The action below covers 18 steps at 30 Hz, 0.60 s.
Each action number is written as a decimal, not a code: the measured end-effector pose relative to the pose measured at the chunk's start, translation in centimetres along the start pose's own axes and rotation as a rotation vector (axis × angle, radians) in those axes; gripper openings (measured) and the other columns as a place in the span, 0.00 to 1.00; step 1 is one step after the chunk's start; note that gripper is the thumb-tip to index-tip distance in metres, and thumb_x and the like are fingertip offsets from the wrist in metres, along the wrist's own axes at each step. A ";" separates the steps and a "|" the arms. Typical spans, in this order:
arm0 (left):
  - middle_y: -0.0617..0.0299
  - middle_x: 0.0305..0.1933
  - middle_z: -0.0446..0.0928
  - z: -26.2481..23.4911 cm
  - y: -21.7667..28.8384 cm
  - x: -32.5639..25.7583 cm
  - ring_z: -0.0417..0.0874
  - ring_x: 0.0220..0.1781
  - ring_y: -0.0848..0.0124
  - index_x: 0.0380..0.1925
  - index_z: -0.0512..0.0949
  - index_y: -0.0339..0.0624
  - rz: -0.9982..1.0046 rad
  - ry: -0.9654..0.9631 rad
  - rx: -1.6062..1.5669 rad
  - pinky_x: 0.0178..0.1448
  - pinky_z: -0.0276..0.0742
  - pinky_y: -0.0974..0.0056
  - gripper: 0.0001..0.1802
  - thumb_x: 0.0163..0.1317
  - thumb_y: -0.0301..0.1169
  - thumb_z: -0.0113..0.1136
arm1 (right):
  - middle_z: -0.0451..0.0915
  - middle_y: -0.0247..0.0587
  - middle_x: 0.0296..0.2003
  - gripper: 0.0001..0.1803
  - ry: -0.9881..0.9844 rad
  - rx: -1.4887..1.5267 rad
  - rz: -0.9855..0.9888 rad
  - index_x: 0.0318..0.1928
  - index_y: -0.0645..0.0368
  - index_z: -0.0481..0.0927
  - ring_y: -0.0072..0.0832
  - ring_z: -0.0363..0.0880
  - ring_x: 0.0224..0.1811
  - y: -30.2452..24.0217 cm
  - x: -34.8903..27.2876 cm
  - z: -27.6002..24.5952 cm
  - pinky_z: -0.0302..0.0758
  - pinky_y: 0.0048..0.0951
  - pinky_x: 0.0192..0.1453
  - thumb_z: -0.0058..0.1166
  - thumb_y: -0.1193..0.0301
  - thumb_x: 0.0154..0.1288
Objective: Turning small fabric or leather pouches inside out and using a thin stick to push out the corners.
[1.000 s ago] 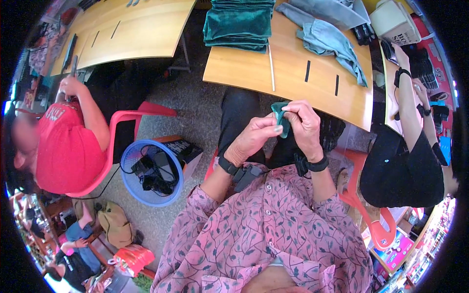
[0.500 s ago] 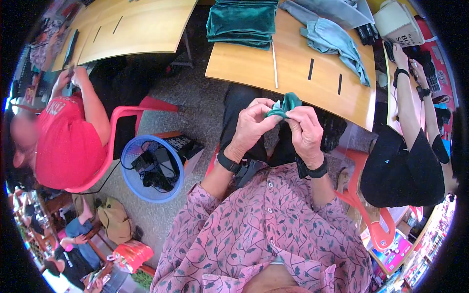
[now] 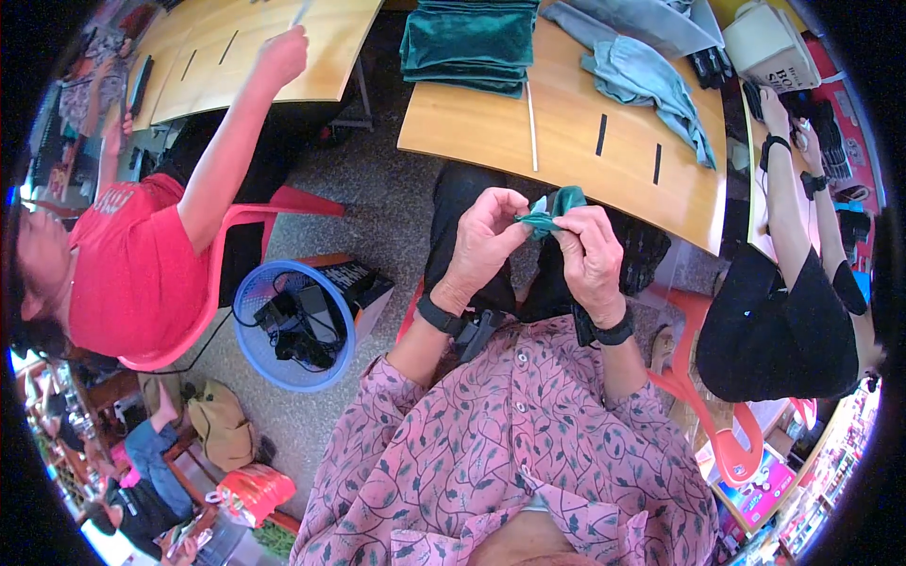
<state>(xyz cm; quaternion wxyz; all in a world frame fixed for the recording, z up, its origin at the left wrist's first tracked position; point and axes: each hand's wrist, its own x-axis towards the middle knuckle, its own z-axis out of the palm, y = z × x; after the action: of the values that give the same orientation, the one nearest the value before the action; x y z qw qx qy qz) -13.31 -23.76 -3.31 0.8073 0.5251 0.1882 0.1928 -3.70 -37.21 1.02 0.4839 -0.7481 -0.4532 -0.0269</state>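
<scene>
My left hand (image 3: 489, 238) and my right hand (image 3: 590, 255) are raised in front of me, both pinching a small piece of dark green velvet cloth (image 3: 555, 211) between thumb and fingers. The cloth is bunched, with a pale patch showing at its top. Each wrist wears a black band. Below the hands are my dark trousers and my pink leaf-patterned shirt. Just beyond my hands runs the edge of a wooden table (image 3: 491, 137).
A stack of folded green velvet (image 3: 467, 42) and grey-blue cloth (image 3: 637, 80) lie on the table. A person in red (image 3: 142, 264) sits left on a pink chair, arm stretched to another table. A blue basket (image 3: 293, 325) stands on the floor. A person in black (image 3: 783, 292) sits right.
My hands have lifted slightly and keep working the green cloth between the fingers. The person in red has raised an arm toward the far table.
</scene>
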 end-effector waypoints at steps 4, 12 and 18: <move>0.67 0.41 0.80 -0.4 0.1 0.2 0.77 0.43 0.81 0.47 0.78 0.36 -0.107 -0.135 -0.016 0.48 0.74 0.74 0.12 0.62 0.19 0.57 | 0.76 0.44 0.32 0.08 -0.009 0.009 0.013 0.37 0.63 0.79 0.37 0.78 0.35 0.0 0.3 0.0 0.76 0.30 0.38 0.60 0.84 0.57; 0.67 0.41 0.80 -1.2 -0.5 0.2 0.80 0.41 0.79 0.46 0.78 0.37 -0.377 -0.203 -0.113 0.47 0.78 0.70 0.11 0.65 0.24 0.52 | 0.77 0.42 0.32 0.07 0.003 0.060 0.096 0.36 0.63 0.80 0.32 0.80 0.34 1.0 0.3 0.4 0.77 0.28 0.38 0.60 0.84 0.57; 0.66 0.40 0.80 -1.4 -1.2 0.3 0.81 0.41 0.76 0.44 0.79 0.38 -0.421 -0.247 -0.438 0.49 0.80 0.65 0.09 0.65 0.25 0.55 | 0.80 0.40 0.34 0.06 0.002 0.160 0.184 0.35 0.63 0.80 0.27 0.80 0.35 2.2 0.2 0.7 0.76 0.24 0.41 0.61 0.83 0.57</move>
<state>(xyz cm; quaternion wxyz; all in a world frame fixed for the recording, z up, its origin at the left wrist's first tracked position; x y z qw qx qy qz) -13.60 -22.93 -5.01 0.9399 0.3080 0.1473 -0.0079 -2.26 -36.81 -0.80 0.5427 -0.7456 -0.3831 0.0531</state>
